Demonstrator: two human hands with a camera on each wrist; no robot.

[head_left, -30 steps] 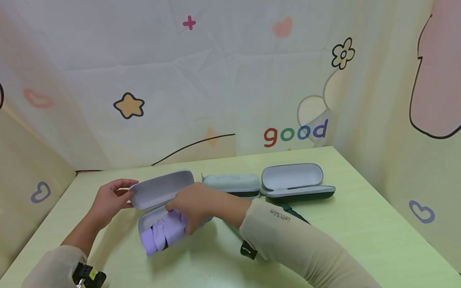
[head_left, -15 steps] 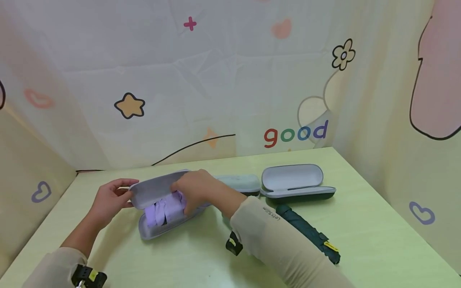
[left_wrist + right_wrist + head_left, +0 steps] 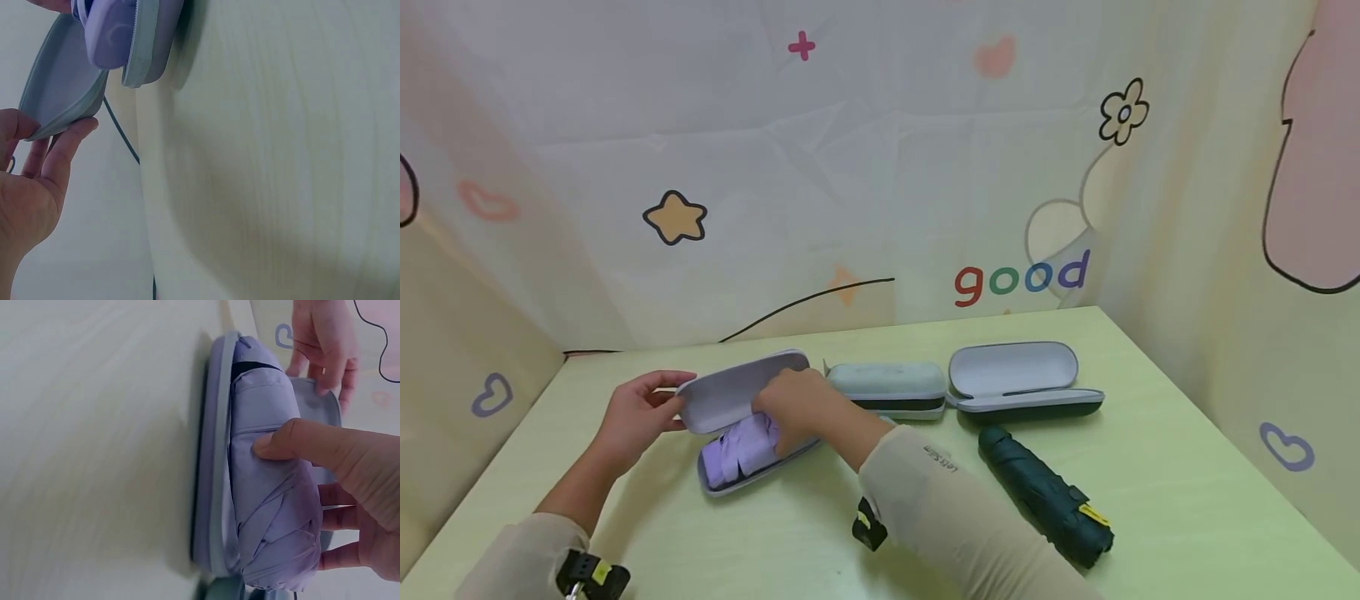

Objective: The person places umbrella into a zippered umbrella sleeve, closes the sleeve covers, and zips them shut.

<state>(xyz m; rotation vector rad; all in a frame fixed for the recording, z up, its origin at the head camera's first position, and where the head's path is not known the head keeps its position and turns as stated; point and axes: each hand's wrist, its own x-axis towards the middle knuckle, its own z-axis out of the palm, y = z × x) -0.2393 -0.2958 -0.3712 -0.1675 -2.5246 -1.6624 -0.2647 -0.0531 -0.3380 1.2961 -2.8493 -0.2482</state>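
Note:
A purple folded umbrella [image 3: 741,451] lies in the bottom half of an open lilac case [image 3: 718,404]. My right hand [image 3: 801,408] grips the umbrella from above; in the right wrist view the thumb of that hand [image 3: 356,481] presses on one side of the umbrella [image 3: 269,481] and the fingers reach round the other. At the case's left end, my left hand [image 3: 638,417] pinches the raised lid. The left wrist view shows the left hand [image 3: 37,194] with thumb and fingers on the lid's rim [image 3: 69,115].
Right of the lilac case stands a pale green case [image 3: 887,379], partly open. Beyond it is an open dark green case [image 3: 1030,408] with a grey lining. A dark green folded umbrella [image 3: 1037,487] with a yellow tag lies in front, on the light green table [image 3: 1195,500].
My right hand has moved the purple umbrella from over the lilac case's front edge back and down into its bottom half. The left hand stays on the lid.

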